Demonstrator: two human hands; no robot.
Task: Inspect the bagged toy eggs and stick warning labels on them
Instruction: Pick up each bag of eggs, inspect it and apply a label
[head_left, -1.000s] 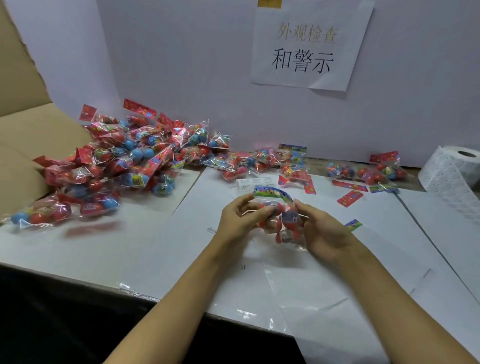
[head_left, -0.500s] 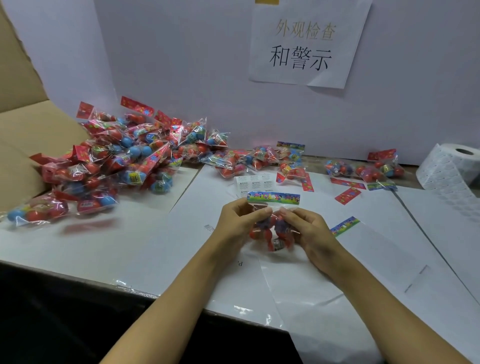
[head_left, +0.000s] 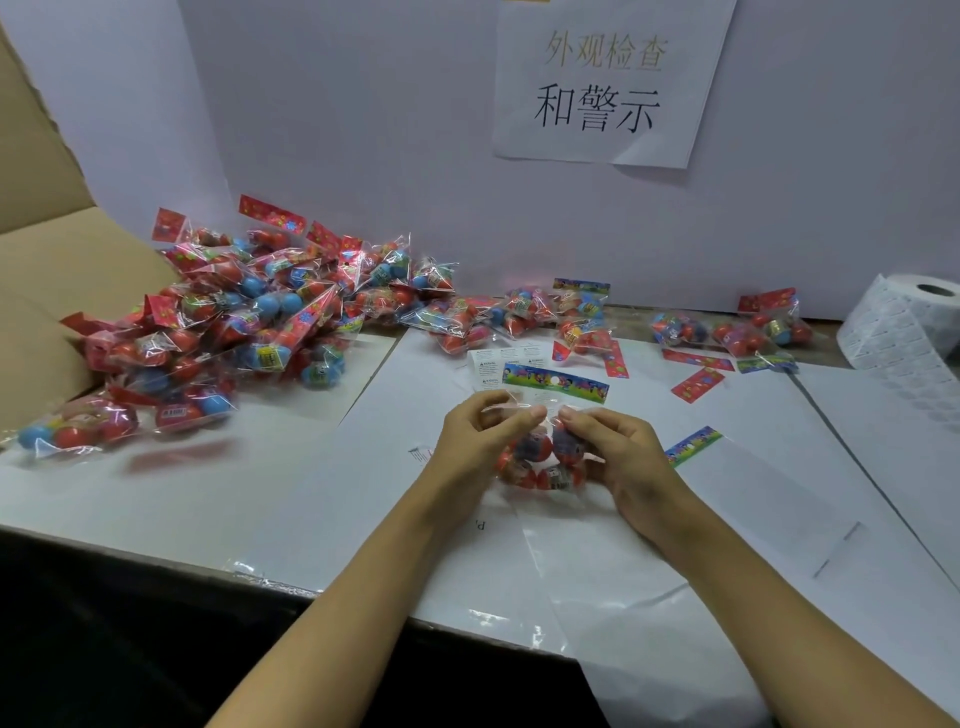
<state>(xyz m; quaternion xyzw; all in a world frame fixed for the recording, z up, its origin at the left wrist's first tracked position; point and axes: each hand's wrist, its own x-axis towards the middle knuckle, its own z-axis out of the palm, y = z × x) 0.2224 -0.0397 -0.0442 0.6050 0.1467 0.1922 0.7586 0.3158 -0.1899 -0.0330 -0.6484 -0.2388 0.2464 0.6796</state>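
Observation:
Both hands hold one clear bag of red toy eggs (head_left: 545, 457) upright over the white table, its colourful header card on top. My left hand (head_left: 480, 436) pinches the bag's left upper part between thumb and fingers. My right hand (head_left: 615, 452) grips its right side with curled fingers. A short strip of white warning labels (head_left: 491, 366) lies on the table just behind the bag. A big pile of bagged eggs (head_left: 249, 322) fills the left side.
More bagged eggs (head_left: 540, 317) lie along the back wall, with another small group (head_left: 737, 332) at the right. A roll of white labels (head_left: 904, 327) stands far right. Loose header cards (head_left: 696, 384) and an empty clear bag (head_left: 727, 462) lie right of my hands. A cardboard box (head_left: 47, 291) sits at left.
The bag has been turned upright from a tilted pose, its header card now level on top. Both hands shifted slightly and kept their hold on it.

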